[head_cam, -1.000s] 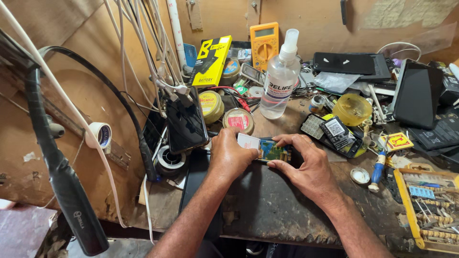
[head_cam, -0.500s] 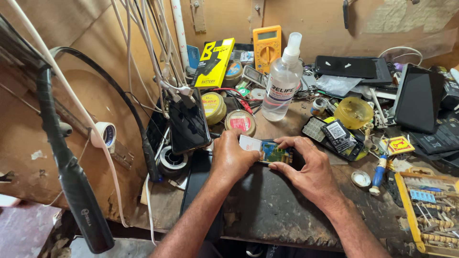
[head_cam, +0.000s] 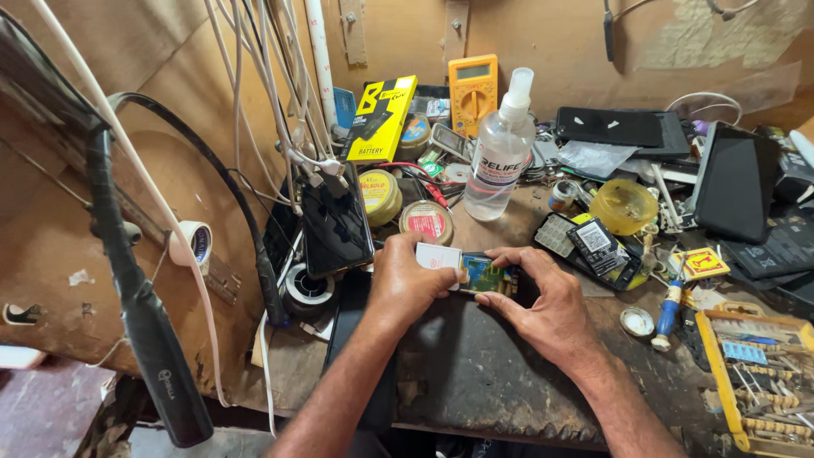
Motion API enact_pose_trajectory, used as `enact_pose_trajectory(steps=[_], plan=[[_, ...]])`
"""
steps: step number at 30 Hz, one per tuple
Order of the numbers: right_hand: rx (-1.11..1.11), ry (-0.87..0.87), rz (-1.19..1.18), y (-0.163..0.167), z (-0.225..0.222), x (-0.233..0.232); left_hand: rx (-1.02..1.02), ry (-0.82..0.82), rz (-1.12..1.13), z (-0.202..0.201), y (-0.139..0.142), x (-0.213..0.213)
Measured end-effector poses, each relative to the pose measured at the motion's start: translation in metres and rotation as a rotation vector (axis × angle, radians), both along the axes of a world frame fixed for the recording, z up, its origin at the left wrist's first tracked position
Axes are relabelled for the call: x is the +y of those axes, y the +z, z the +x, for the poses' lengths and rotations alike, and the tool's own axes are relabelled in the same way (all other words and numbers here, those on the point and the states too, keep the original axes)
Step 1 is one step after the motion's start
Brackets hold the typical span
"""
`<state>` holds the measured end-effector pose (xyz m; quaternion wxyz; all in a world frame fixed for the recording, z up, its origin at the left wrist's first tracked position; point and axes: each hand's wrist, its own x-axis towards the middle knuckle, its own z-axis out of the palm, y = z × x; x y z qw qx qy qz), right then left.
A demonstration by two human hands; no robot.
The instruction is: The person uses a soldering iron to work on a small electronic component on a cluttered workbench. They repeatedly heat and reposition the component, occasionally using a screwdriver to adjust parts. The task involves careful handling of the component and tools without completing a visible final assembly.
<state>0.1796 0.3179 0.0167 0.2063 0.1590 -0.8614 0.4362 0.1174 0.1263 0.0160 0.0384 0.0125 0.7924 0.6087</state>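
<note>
Left hand (head_cam: 407,284) and right hand (head_cam: 543,297) pinch one opened phone (head_cam: 479,273) — fingertips touching it.

Hidden and cut-off items, 1 view:

- Opened phone (head_cam: 479,273): both ends covered by left hand (head_cam: 407,284) and right hand (head_cam: 547,309); only the middle board and a white part at left show.
- Fingertips of both hands: partly tucked behind the phone; grip not clear.
- Yellow parts tray (head_cam: 750,373), near right: cut by the frame edge; contents too small to tell.
- Black tablet (head_cam: 733,182), far right: lower end hidden by clutter.
- Black hose (head_cam: 140,314), left: top end cut off.
</note>
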Motion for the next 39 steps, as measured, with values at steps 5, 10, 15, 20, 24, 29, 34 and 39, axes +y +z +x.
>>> enact_pose_trajectory(steps=[5,10,15,20,24,29,34,39], plan=[[0.140,-0.024,-0.047,0.006,0.005,-0.003,0.091,0.066,-0.011,0.011,0.016,-0.004],[-0.123,-0.318,-0.265,0.008,0.022,-0.013,0.084,0.076,0.208,0.029,0.016,-0.002],[-0.301,-0.172,-0.528,0.006,0.025,-0.026,0.025,0.040,0.436,0.042,0.005,0.009],[-0.348,-0.179,-0.547,0.003,0.023,-0.027,0.009,0.032,0.472,0.044,0.000,0.011],[-0.343,-0.191,-0.576,0.000,0.019,-0.024,0.015,0.021,0.425,0.045,0.002,0.012],[-0.388,-0.199,-0.589,-0.006,0.019,-0.020,0.001,0.018,0.423,0.046,0.005,0.015],[-0.370,-0.138,-0.657,-0.012,0.017,-0.016,0.017,-0.029,0.460,0.045,0.004,0.017],[-0.410,-0.061,-0.757,-0.017,0.015,-0.008,-0.022,-0.059,0.524,0.045,0.003,0.017]])
